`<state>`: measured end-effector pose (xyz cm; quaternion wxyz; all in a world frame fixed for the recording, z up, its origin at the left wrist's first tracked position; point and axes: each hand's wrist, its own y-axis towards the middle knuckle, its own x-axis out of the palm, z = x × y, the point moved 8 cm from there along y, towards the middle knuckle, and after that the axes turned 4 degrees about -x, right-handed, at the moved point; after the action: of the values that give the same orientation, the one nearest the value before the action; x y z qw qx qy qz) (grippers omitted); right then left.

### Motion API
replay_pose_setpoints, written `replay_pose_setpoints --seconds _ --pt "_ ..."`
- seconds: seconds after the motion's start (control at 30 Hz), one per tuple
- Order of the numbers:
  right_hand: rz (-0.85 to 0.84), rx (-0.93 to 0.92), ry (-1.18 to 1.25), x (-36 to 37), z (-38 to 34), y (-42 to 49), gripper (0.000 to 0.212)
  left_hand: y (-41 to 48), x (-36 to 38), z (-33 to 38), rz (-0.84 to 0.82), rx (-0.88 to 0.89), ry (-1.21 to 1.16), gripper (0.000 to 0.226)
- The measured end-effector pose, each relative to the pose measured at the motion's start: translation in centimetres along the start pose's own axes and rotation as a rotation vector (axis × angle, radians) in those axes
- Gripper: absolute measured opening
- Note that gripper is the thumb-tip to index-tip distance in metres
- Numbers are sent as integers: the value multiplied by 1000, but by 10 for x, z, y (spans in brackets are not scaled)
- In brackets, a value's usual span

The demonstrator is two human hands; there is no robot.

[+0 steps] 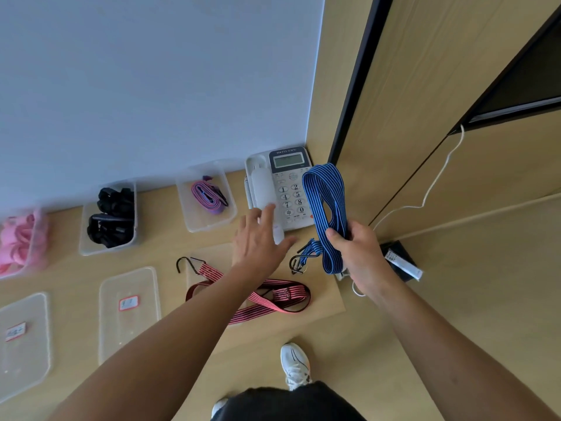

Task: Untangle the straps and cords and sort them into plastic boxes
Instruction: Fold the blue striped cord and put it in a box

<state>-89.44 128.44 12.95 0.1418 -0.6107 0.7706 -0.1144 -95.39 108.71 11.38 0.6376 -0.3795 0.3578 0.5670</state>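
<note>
Holding a folded-up blue striped bungee cord [323, 192] in the right hand [356, 250], fingers and thumb curled round the middle of the bundle so the loops stick up over the desk phone [288, 177] and the metal hooks [299, 264] dangle off the low end just above the tabletop [170, 238]. Left hand [258, 241] is stretched forward, palm down, fingers straight and a bit spread, holding nothing, with the fingertips over the phone's near edge; it's blurry, so can't say if they touch. A red-and-black bungee cord [273, 296] lies loose on the tabletop, partly under the left forearm, its hook [185, 264] off to the left. Along the wall sit three clear plastic boxes: one [212, 227] just left of the phone with a purple-pink strap [206, 197] inside, one [106, 249] with black straps [112, 220], and one [36, 262] at the far left with pink straps [16, 241]. Two labelled lids [130, 314] lie flat nearer the body.
</note>
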Motion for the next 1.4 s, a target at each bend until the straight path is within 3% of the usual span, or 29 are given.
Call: replay_pose_setpoints --seconds 0.07,0.23,0.5,0.63,0.8,0.9,1.0,1.13,1.2,1.3,1.4 --pt "0 -10 3 4 -2 -3 14 3 2 11 8 16 94 82" --pt "-2 -23 -10 13 -6 -9 15 19 -5 10 32 -49 -12 52" --pt "-37 -26 -10 21 -11 -7 16 55 -23 6 93 -54 -116 49" --pt "-47 -25 8 21 -14 -7 15 73 -19 4 43 -59 -111 44" --pt "-74 -36 31 24 -16 -12 14 52 -24 1 40 -56 -149 46" --pt "-88 -69 63 31 -25 -21 12 14 -35 4 30 -27 -309 34" --pt "-104 -110 136 44 -38 -39 18 -34 -27 -6 -321 -219 -758 23" --pt "-182 -129 321 71 -57 -78 19 -95 -36 -18 -718 -338 -1162 43" --pt "-199 -140 385 81 -64 -103 17 -115 -59 -32 -727 -317 -1265 39" --pt "-234 -162 412 93 -67 -142 19 -134 -101 -61 -594 -220 -1279 14" --pt "-362 -239 268 110 -66 -185 19 -154 -141 -89 -449 -189 -1243 15"
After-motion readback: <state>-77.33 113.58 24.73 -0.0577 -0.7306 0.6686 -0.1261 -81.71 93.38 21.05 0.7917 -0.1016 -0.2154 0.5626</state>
